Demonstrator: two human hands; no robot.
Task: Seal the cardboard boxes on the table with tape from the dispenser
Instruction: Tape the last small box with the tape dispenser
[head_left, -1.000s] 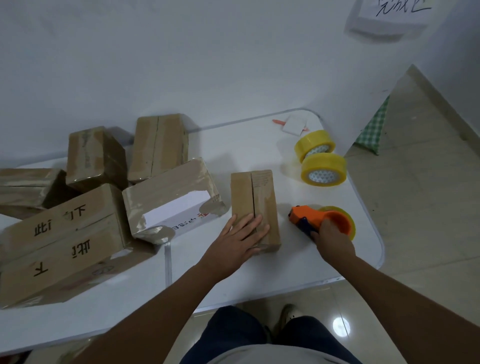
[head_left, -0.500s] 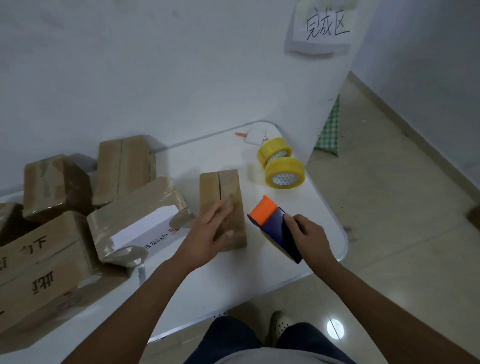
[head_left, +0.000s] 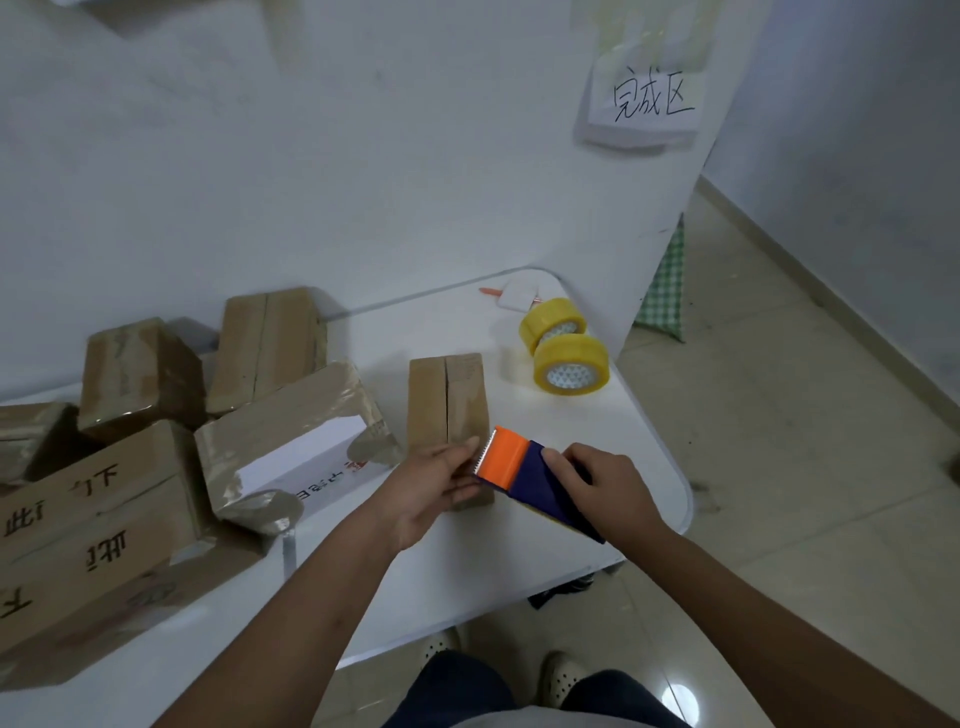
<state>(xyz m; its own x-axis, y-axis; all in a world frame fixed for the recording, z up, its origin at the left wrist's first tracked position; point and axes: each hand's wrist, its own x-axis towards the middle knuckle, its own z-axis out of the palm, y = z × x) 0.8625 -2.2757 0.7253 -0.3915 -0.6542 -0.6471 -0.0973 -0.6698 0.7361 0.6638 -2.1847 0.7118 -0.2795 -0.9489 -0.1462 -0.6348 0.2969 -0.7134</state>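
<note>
We have one view, worn on the head, looking forward and down over the white table toward the wall. Both forearms reach in from the bottom edge, close to us; floor shows at right.

I'm looking at what seems a makeshift packing station: a white table against a bare wall, piled cardboard boxes, spare tape rolls, a handwritten paper sign, tiled floor.
</note>
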